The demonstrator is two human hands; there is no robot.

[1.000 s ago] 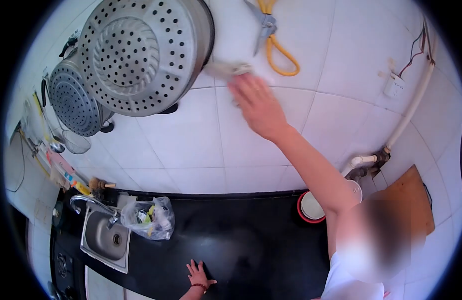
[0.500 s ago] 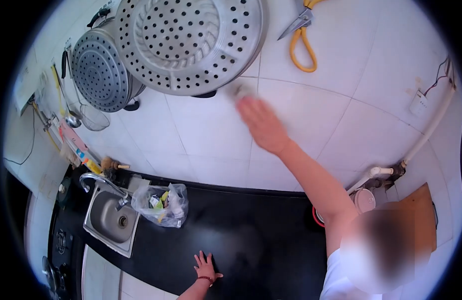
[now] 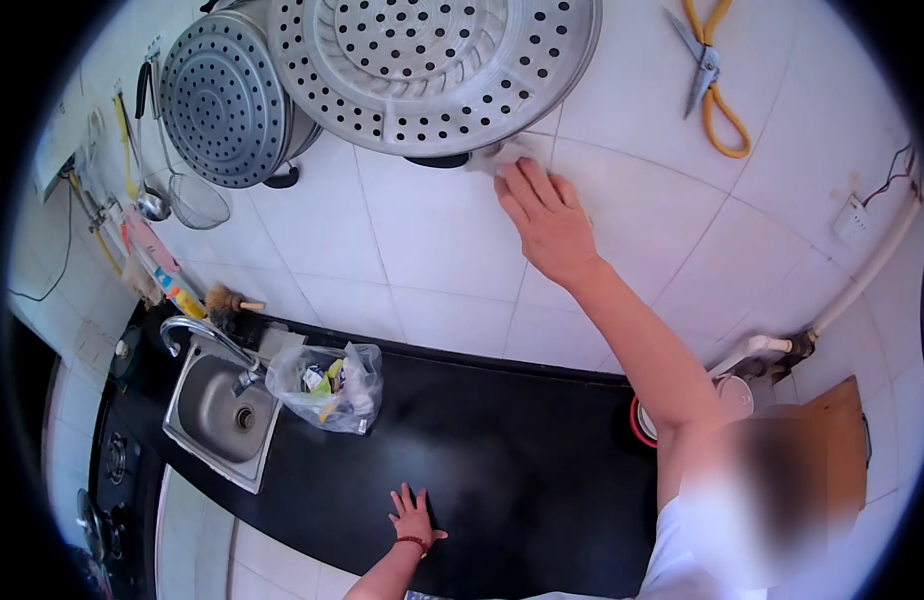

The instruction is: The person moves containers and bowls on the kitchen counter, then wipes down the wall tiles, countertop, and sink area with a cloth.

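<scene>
My right hand [image 3: 554, 222] is raised against the white tiled wall, with its fingers pressing a crumpled pale cloth [image 3: 504, 157] to the tiles. The cloth sits just below and right of a large perforated steamer tray [image 3: 522, 60], by the black handle under its rim. Part of the cloth is covered by my fingers. Lower down, my left hand [image 3: 413, 522], with a dark red bead bracelet at the wrist, rests on the black countertop [image 3: 502, 470], fingers spread and holding nothing.
A smaller steamer pot [image 3: 225, 100], a strainer [image 3: 199, 200] and yellow-handled scissors [image 3: 712, 75] hang on the wall. On the counter are a sink [image 3: 217, 410] with a faucet [image 3: 197, 328] and a clear plastic bag [image 3: 332, 385] of rubbish. A socket [image 3: 850, 217] is at right.
My view has shifted, so the wall items sit higher and farther right. The right hand stays up at the wall with the cloth, now less blurred. My left hand remains on the counter.
</scene>
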